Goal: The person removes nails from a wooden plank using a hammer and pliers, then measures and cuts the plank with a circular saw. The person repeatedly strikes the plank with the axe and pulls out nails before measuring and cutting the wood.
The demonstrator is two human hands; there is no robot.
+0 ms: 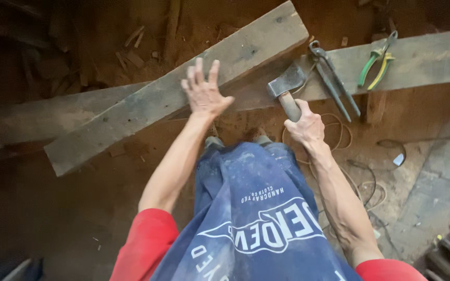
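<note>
My left hand (202,92) lies flat with fingers spread on a weathered grey plank (147,106) that runs diagonally from lower left to upper right. That plank rests across a longer wooden beam (423,60) lying roughly crosswise. My right hand (306,126) grips the handle of a hatchet (286,83), whose metal head rests on the beam just right of the diagonal plank. I wear red sleeves and a blue apron.
Dark metal pincers (333,78) and green-and-yellow handled pliers (376,61) lie on the beam to the right of the hatchet. Loose wire (363,179) coils on the reddish dirt floor. Wood scraps (134,44) lie beyond the plank. A stone slab (438,192) sits at right.
</note>
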